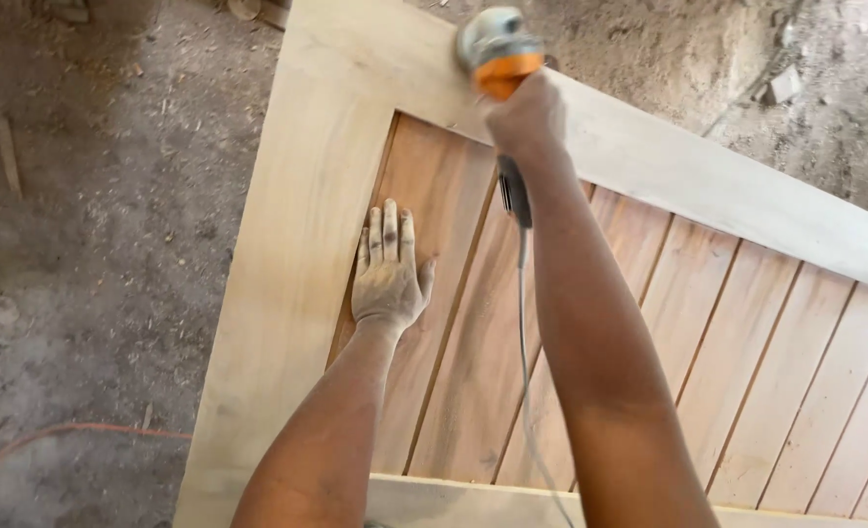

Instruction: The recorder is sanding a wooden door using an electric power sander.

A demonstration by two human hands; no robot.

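An orange-and-grey sander (498,54) is gripped tight by the right hand (525,117), pressed on the pale door frame (297,244) just past the fingers. The left hand (388,279) is laid flat, fingers together, on a reddish slat (444,323). A grey cord (524,323) is trailed below the right wrist; dusty floor (92,244) is seen left of the fingertips.

Single head-worn view, looking steeply down and forward over both forearms onto wooden door panel (590,323). Close range, arm's reach. Panel fills centre and right; dusty floor (92,244) left of panel and beyond its far edge.
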